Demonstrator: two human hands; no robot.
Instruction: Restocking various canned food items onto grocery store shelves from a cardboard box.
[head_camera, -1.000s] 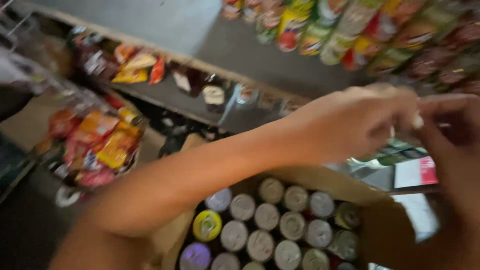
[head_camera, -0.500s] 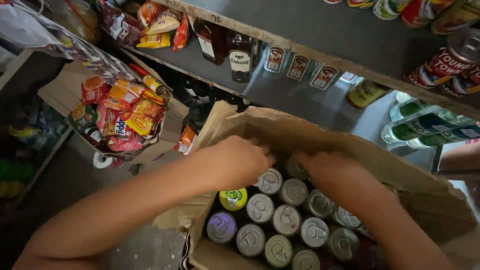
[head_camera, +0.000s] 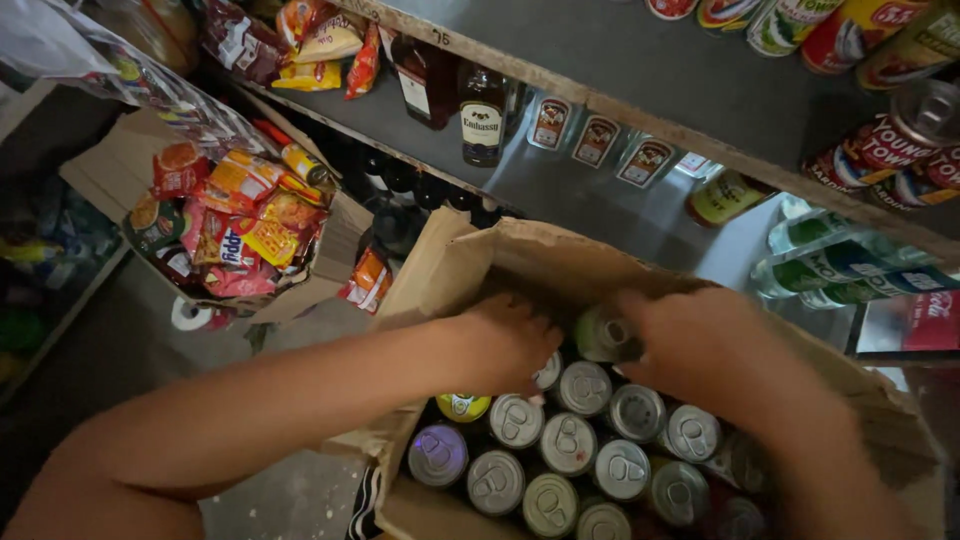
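Shop shelves (head_camera: 640, 75) behind; both hands (head_camera: 515, 340) (head_camera: 700, 350) gripping can (head_camera: 603, 335) in carton (head_camera: 470, 265).

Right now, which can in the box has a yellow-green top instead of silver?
The can at the box's left edge, just under the left hand. A purple-topped can sits in front of it; the others are silver.

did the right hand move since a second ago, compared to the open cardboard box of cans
Yes. The right hand has come down from above the brown cardboard box into it, onto the silver-topped drink cans near the far wall, beside the left hand.
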